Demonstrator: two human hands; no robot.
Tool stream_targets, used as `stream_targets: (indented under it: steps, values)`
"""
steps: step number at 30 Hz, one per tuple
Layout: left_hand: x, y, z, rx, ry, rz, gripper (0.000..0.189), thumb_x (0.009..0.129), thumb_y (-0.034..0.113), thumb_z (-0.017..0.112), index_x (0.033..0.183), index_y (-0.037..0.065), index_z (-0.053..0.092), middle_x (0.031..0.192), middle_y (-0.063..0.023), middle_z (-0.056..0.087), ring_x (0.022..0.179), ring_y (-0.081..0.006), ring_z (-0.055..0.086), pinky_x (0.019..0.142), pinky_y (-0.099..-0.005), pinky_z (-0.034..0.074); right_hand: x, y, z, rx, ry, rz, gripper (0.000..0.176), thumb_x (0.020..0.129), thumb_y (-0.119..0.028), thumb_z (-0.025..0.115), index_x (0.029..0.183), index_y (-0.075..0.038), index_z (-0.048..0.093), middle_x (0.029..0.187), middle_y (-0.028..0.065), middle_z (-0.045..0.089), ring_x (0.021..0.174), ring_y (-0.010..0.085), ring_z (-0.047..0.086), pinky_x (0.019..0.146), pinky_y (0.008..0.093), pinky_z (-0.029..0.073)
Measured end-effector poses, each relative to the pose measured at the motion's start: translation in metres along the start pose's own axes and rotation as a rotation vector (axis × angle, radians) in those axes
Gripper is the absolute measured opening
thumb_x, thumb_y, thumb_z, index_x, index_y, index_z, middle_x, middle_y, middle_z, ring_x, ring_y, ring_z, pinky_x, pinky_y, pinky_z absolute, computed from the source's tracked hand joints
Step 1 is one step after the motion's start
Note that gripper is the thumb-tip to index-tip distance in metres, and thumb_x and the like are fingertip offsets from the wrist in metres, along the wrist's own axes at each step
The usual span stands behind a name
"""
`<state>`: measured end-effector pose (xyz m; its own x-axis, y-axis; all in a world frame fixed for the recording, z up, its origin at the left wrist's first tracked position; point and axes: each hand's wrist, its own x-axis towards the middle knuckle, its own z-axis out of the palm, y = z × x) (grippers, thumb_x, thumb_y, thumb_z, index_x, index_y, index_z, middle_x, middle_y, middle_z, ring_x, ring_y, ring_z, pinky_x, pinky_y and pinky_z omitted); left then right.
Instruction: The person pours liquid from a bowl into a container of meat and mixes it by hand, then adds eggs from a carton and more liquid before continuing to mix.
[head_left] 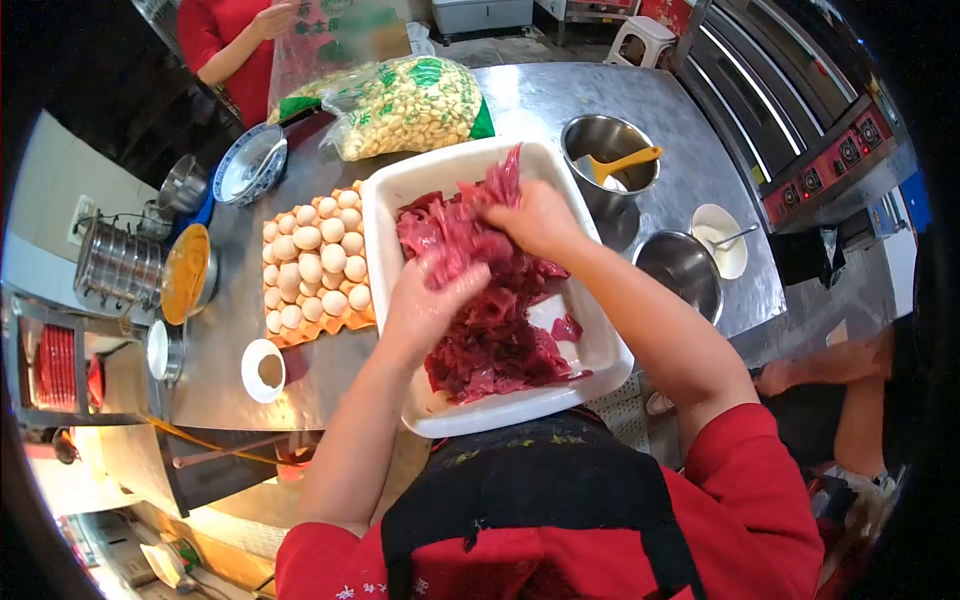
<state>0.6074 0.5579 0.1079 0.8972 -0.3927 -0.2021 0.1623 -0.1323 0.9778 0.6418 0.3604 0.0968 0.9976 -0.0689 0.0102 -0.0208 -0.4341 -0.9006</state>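
Note:
A white rectangular tub (600, 365) holds a heap of sliced raw red meat (490, 345). Both hands are inside the tub, over its upper half. My left hand (425, 305) is curled against a clump of meat, its fingers partly buried and its thumb pointing right. Higher up on the right, my right hand (535, 218) grips slices, and a piece sticks up above its fingers. Some of the meat between the hands is blurred by motion. Part of the tub's white bottom shows at the lower right of the heap.
Left of the tub is a tray of eggs (310, 260); beyond lies a bag of peeled cloves (415, 105). Steel bowls (680, 275) stand right. A small bowl of brown powder (264, 371) is at left. Another person (235, 50) stands behind the table; someone's arm (830, 368) shows at right.

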Motion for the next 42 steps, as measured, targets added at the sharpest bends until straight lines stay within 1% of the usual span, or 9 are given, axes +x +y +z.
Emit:
stream_targets:
  steps: [2,6,14,19,22,26,30,37,42]
  values:
    - [-0.024,-0.037,0.001,0.923,0.251,0.28,0.057,0.081,0.028,0.076,0.126,0.002,0.053,0.13,-0.0141,0.053,0.114,-0.0233,0.054,0.098,-0.0362,0.044,-0.02,0.028,-0.003,-0.29,-0.141,0.005,0.072,0.071,-0.021,0.074,0.132,0.0,0.041,0.109,0.0263,0.063,0.102,0.0442,0.061,0.092,0.0458,0.047]
    - [-0.055,-0.067,-0.007,-0.122,-0.011,-0.274,0.09,0.081,0.042,0.073,0.15,0.02,0.02,0.152,-0.0159,0.026,0.14,-0.035,0.026,0.11,-0.0542,0.025,-0.084,0.077,-0.014,-0.278,-0.402,0.44,0.073,0.072,-0.013,0.076,0.134,-0.002,0.04,0.115,0.0197,0.062,0.099,0.0303,0.065,0.086,0.0401,0.053]
    - [-0.016,-0.101,0.01,-0.638,0.198,-0.854,0.066,0.091,0.042,0.06,0.144,0.013,0.032,0.134,-0.0091,0.051,0.116,-0.0307,0.056,0.098,-0.0456,0.047,-0.1,0.048,0.098,0.906,-0.445,0.817,0.062,0.072,0.0,0.074,0.129,-0.004,0.049,0.11,0.0153,0.063,0.091,0.03,0.066,0.077,0.0449,0.059]
    - [0.002,-0.052,-0.012,-0.695,0.043,-0.351,0.037,0.09,0.03,0.065,0.121,0.013,0.057,0.11,-0.0073,0.065,0.095,-0.0213,0.066,0.083,-0.04,0.058,-0.053,-0.012,0.041,0.621,-0.484,0.68,0.042,0.08,-0.017,0.072,0.117,-0.008,0.053,0.092,0.0075,0.065,0.071,0.0201,0.063,0.065,0.0365,0.053]
    - [0.008,-0.031,-0.023,-0.497,0.039,-0.346,0.045,0.09,0.03,0.066,0.129,0.011,0.054,0.11,-0.0061,0.065,0.095,-0.0173,0.066,0.08,-0.0354,0.056,-0.026,-0.01,0.025,0.052,-0.203,0.31,0.045,0.082,-0.025,0.071,0.114,-0.001,0.049,0.101,0.0129,0.064,0.096,0.0274,0.063,0.074,0.046,0.053]
    - [-0.006,-0.036,-0.034,0.452,0.177,-0.035,0.046,0.09,0.024,0.066,0.129,0.003,0.055,0.104,-0.0068,0.066,0.087,-0.012,0.063,0.073,-0.0293,0.052,-0.046,0.027,0.045,-0.729,-0.191,-0.577,0.013,0.076,-0.013,0.062,0.073,-0.001,0.063,0.079,0.0155,0.061,0.077,0.0395,0.058,0.077,0.0471,0.05]
    - [-0.011,-0.071,-0.037,0.429,0.331,0.215,0.032,0.087,0.008,0.067,0.119,0.0,0.062,0.097,-0.0092,0.066,0.079,-0.0129,0.064,0.07,-0.0254,0.052,-0.074,0.028,0.134,-0.211,-0.987,-0.283,0.015,0.069,-0.008,0.062,0.078,0.002,0.067,0.079,0.025,0.066,0.075,0.0386,0.066,0.069,0.0462,0.051]
    - [-0.01,-0.085,-0.037,0.607,0.488,0.399,0.031,0.084,0.004,0.067,0.114,-0.001,0.062,0.09,-0.011,0.065,0.073,-0.0152,0.063,0.064,-0.0266,0.053,-0.105,0.094,0.083,-0.292,-1.176,-0.378,0.016,0.086,-0.018,0.053,0.09,-0.005,0.06,0.104,0.015,0.06,0.099,0.0336,0.057,0.082,0.0457,0.047]
    - [-0.01,-0.084,-0.034,0.611,0.467,0.42,0.03,0.082,0.006,0.066,0.112,0.0,0.061,0.086,-0.0135,0.063,0.067,-0.0228,0.062,0.062,-0.0331,0.053,-0.091,0.104,-0.011,-1.258,-0.944,-0.782,0.015,0.077,-0.016,0.062,0.089,-0.008,0.067,0.103,0.0124,0.063,0.101,0.0265,0.058,0.084,0.05,0.046]
